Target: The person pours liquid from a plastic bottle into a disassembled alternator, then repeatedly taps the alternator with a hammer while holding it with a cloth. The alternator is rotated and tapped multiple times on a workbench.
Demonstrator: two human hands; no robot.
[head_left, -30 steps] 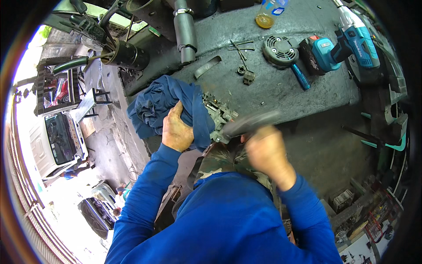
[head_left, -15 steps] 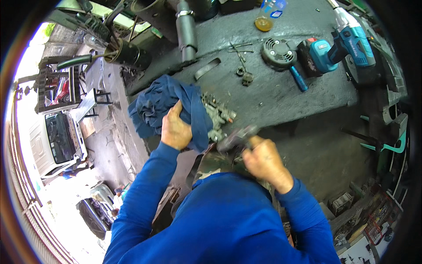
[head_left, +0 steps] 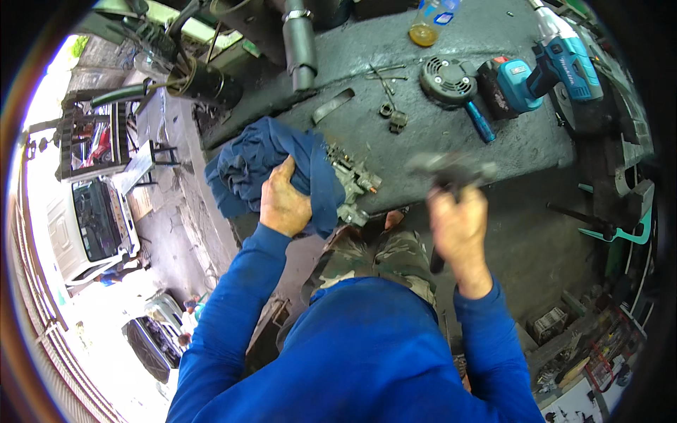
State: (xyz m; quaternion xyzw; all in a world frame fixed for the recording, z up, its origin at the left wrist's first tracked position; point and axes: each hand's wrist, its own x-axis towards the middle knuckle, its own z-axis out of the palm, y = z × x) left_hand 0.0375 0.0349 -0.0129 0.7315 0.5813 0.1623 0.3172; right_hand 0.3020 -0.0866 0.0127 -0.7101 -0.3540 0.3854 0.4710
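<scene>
My left hand [head_left: 285, 201] grips a bunched blue cloth [head_left: 247, 166] at the bench edge, its fingers curled into the folds. The cloth partly covers a grey cast metal part [head_left: 356, 185] with small fittings, which sticks out to the right of it. My right hand [head_left: 457, 229] is closed around the handle of a hammer [head_left: 465, 169], held up to the right of that part; the hammer head is smeared by motion. Whether my left fingers also touch the metal part under the cloth is hidden.
The dark bench [head_left: 384, 63] bears a teal impact wrench [head_left: 571, 70], a vented round tool [head_left: 448, 84], a jar [head_left: 430, 25], loose bolts [head_left: 388, 88] and a grey cylinder [head_left: 300, 49]. Parked vehicles [head_left: 92, 225] stand at left, a teal-framed object [head_left: 638, 218] at right.
My right hand and the hammer have moved right and up from just beside the metal part. My left hand stays on the cloth, almost where it was.
</scene>
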